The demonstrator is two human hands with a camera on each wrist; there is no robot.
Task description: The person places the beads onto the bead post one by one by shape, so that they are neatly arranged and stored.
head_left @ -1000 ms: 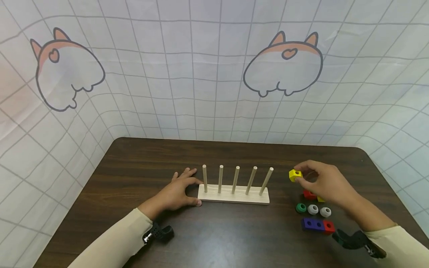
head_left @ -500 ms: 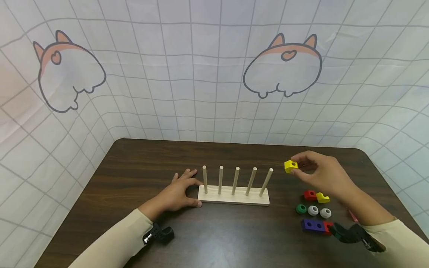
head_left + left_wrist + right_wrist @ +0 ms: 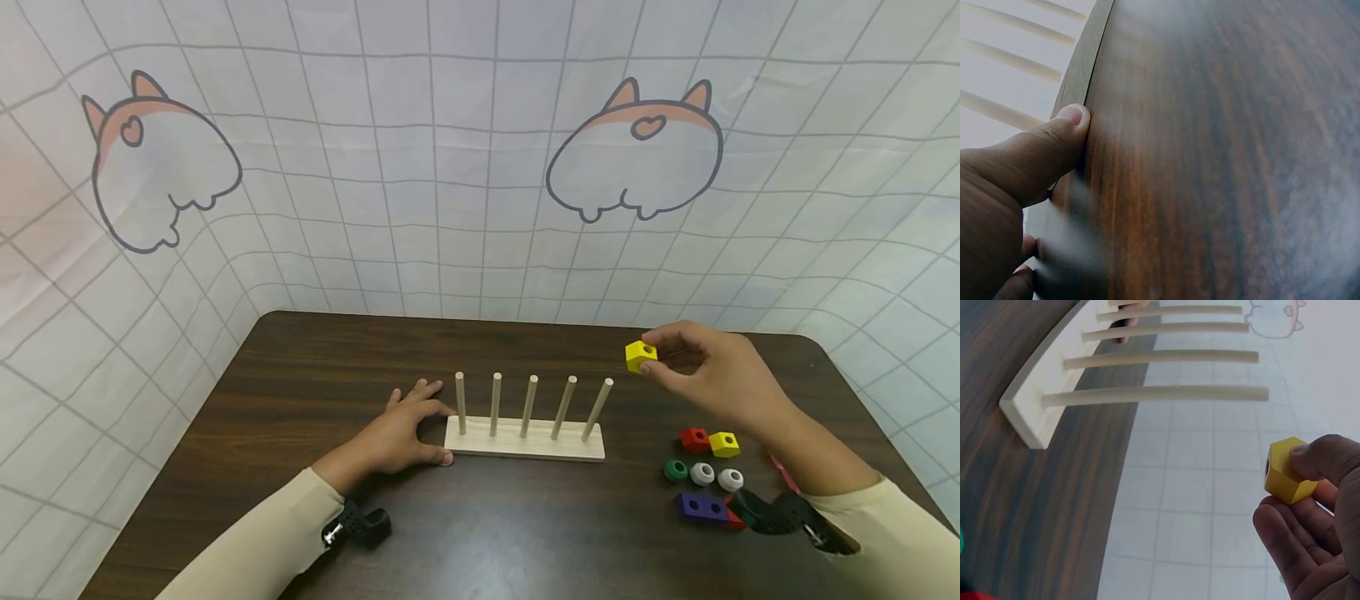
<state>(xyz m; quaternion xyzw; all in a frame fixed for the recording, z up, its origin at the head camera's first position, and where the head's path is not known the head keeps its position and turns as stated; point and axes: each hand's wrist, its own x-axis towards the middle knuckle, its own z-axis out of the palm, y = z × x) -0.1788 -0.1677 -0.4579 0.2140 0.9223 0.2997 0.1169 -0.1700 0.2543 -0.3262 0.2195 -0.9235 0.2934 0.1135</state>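
A pale wooden peg stand (image 3: 525,450) with several upright pegs lies on the dark table. My left hand (image 3: 397,433) holds its left end, thumb at the near edge and index finger at the far edge. In the left wrist view the thumb (image 3: 1047,147) presses on the base's side. My right hand (image 3: 723,375) pinches a yellow hexagonal bead (image 3: 641,357) between thumb and fingers, in the air to the right of the pegs. The bead's hole shows in the right wrist view, where the bead (image 3: 1288,472) is apart from the nearest peg (image 3: 1166,394).
Right of the stand lie a red bead (image 3: 694,440), another yellow bead (image 3: 723,444), a green round bead (image 3: 675,471), two white round beads (image 3: 702,473) and purple blocks (image 3: 701,507). A red piece beside them is partly hidden by the wrist camera. White cloth (image 3: 487,167) hangs behind.
My right hand has lifted the yellow bead up and leftward, away from the other beads. The left hand and the peg stand have stayed in place.
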